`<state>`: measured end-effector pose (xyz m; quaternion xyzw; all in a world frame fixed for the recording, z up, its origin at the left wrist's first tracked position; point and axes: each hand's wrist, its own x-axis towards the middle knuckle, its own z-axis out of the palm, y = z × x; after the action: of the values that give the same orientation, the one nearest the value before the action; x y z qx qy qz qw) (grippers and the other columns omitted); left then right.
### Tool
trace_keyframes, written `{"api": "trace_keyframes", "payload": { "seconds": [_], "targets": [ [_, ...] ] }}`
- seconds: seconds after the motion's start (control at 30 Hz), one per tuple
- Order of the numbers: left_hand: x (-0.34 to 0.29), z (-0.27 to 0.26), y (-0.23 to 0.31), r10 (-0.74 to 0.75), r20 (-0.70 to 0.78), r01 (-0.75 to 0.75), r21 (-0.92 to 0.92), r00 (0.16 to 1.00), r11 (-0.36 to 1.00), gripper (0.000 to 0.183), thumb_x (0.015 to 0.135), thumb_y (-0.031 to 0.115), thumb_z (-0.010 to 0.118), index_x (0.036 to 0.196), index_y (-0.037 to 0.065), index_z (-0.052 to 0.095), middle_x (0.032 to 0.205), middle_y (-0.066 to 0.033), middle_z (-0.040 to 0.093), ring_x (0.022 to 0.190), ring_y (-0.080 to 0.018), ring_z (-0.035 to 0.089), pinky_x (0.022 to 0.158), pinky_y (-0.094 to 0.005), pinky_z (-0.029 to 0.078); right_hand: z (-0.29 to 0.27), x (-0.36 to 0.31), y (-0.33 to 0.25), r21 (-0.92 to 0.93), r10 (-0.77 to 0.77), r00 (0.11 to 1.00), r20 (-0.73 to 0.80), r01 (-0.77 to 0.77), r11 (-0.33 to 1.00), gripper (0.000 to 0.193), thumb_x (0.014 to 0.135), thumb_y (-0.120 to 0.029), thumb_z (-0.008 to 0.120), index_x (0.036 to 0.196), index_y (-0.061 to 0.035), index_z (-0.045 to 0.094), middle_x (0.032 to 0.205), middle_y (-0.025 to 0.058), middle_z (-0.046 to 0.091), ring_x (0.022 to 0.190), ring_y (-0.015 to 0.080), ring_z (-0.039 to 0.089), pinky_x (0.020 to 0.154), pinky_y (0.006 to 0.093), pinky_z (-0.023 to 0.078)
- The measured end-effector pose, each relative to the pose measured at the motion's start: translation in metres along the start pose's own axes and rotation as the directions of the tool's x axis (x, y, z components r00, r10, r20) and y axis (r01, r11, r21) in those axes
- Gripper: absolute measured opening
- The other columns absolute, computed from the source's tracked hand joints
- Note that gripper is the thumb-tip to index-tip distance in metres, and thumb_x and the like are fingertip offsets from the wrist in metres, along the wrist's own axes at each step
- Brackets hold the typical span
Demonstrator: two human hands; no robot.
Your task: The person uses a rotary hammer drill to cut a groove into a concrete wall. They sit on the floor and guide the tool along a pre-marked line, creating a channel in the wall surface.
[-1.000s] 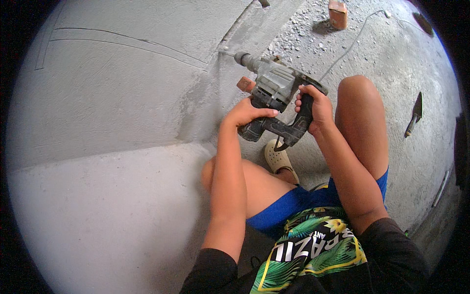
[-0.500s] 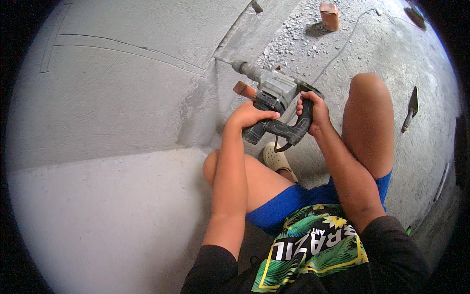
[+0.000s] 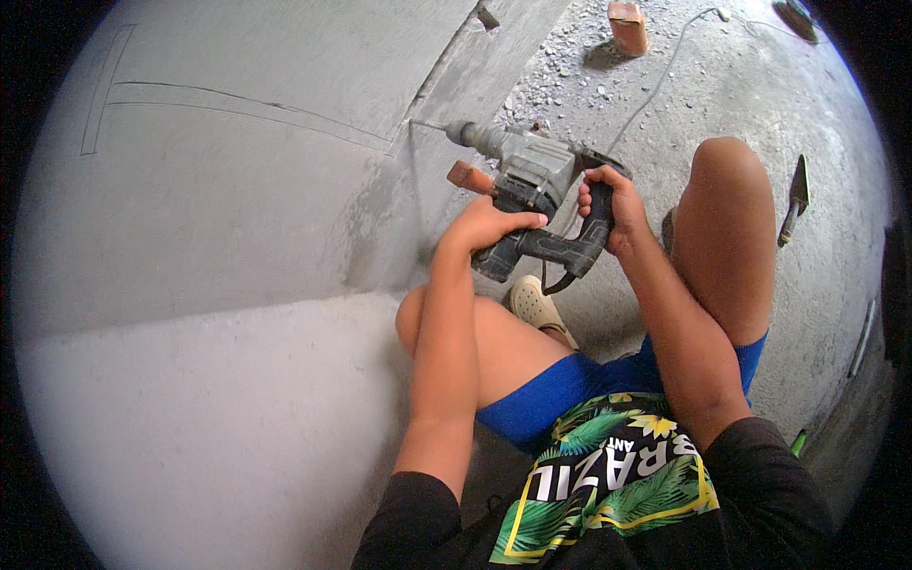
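Observation:
A grey and black rotary hammer drill (image 3: 532, 171) lies across my hands, its bit pointing left at the wall (image 3: 237, 199). The bit's tip meets the wall by the lower end of a chiselled groove (image 3: 439, 74). My right hand (image 3: 616, 204) is wrapped round the black rear handle. Beneath the grey housing, my left hand (image 3: 484, 228) grips the drill's black lower body, thumb laid along it and its other fingers mostly hidden. Thin lines drawn on the wall run toward the bit.
Rubble (image 3: 560, 71) lies on the floor beside the wall. A brick (image 3: 628, 28) stands among it, with a grey cable (image 3: 660, 90) running past. Another reddish brick-like piece (image 3: 469, 178) sits beside the drill. On the right lies a pointed trowel (image 3: 795, 199).
The view has shifted slightly, so the wall, floor and brick appear a little displaced. Both hands keep their hold, and the bit stays at the same spot on the wall.

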<state>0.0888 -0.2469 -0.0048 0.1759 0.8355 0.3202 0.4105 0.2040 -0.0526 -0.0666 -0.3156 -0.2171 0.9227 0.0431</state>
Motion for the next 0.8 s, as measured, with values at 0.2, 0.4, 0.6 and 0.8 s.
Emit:
{"api": "trace_keyframes", "payload": {
  "seconds": [0.2,0.4,0.6,0.8],
  "targets": [
    [-0.022,-0.027,0.001,-0.025,-0.083,0.011,-0.156,0.996,0.988,0.058,0.072,0.04,0.087,0.11,0.0,0.071,0.101,-0.0067,0.073,0.088,-0.0165,0.066,0.081,-0.032,0.052,0.055,-0.009,-0.013,-0.111,-0.07,0.996,0.049,0.075,0.991,0.016,0.087,-0.019,0.061,0.091,-0.0034,0.059,0.071,0.0075,0.061,0.056,0.015,0.059,0.051,0.0279,0.052],
    [-0.038,-0.063,-0.009,0.061,-0.09,-0.076,-0.177,0.994,0.981,0.067,0.069,0.049,0.087,0.113,0.0,0.071,0.102,-0.0072,0.073,0.089,-0.018,0.066,0.082,-0.0317,0.052,0.112,-0.019,-0.011,-0.251,-0.177,0.977,0.117,0.201,0.947,0.016,0.087,-0.019,0.064,0.088,-0.004,0.059,0.072,0.0061,0.061,0.055,0.0134,0.058,0.049,0.0255,0.05],
    [0.022,-0.1,-0.004,0.115,-0.256,-0.215,-0.403,0.96,0.89,0.064,0.071,0.05,0.086,0.11,0.001,0.072,0.102,-0.0084,0.073,0.088,-0.0184,0.068,0.079,-0.0312,0.053,0.184,0.071,-0.064,-0.574,-0.17,0.948,0.267,0.299,0.763,0.017,0.087,-0.021,0.066,0.088,-0.0064,0.059,0.071,0.0052,0.061,0.054,0.0121,0.057,0.049,0.0246,0.05],
    [0.15,-0.082,0.032,0.14,-0.396,-0.35,-0.531,0.908,0.772,0.045,0.079,0.038,0.084,0.104,0.001,0.073,0.095,-0.0066,0.073,0.079,-0.0158,0.068,0.071,-0.0297,0.054,0.184,0.19,-0.157,-0.732,-0.119,0.961,0.25,0.268,0.627,0.024,0.085,-0.028,0.071,0.092,-0.0055,0.065,0.075,0.007,0.067,0.055,0.0142,0.06,0.051,0.0263,0.052]
  ]
}}
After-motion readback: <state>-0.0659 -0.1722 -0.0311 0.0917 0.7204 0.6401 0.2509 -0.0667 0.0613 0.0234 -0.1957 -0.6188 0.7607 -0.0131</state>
